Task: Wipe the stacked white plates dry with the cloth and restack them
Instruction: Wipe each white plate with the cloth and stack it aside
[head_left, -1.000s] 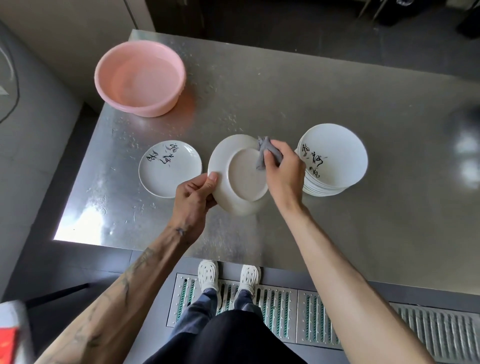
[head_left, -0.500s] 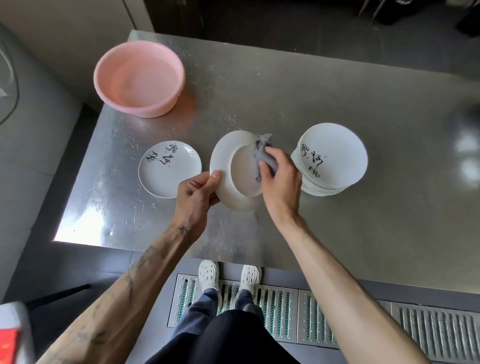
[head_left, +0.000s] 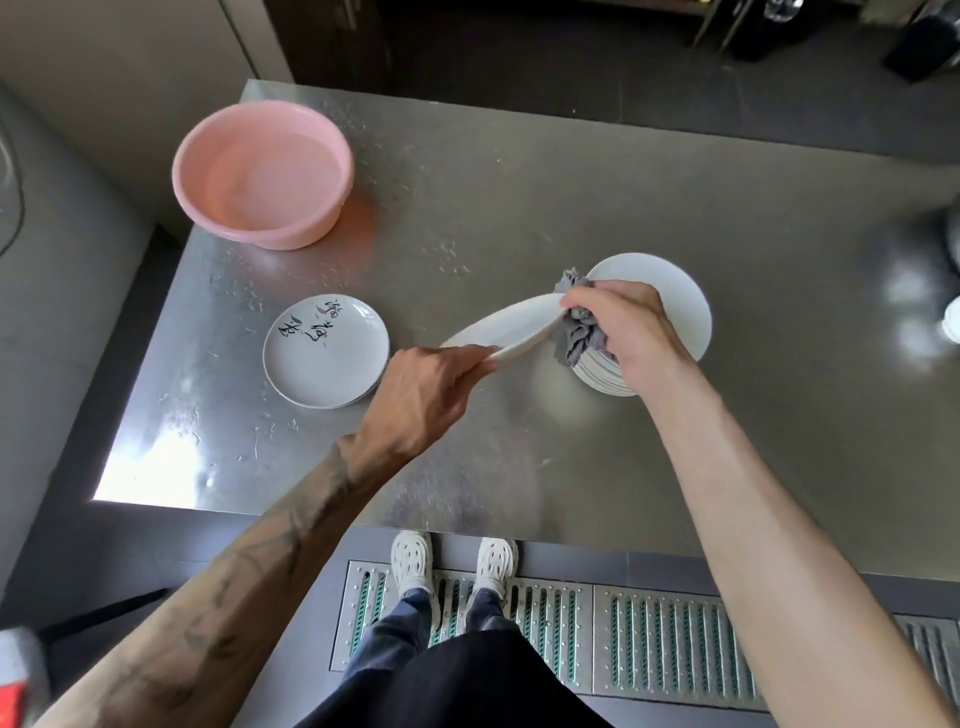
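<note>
Pinching tilted white plate's (head_left: 511, 325) left rim with left hand (head_left: 421, 395), clamping grey cloth (head_left: 576, 335) over opposite rim in curled fingers of right hand (head_left: 623, 327).

The tabletop (head_left: 571, 197) is brushed metal, dully glossy. The plates (head_left: 324, 358) look like glazed ceramic — smooth, shiny. The cloth (head_left: 576, 332) is soft, matt grey fabric; the basin (head_left: 262, 174) smooth pink plastic (slightly sheeny).

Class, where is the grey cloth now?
In the head view, right of centre: the grey cloth is bunched in the right hand, pinched over the rim of the tilted plate, beside the plate stack.
</note>
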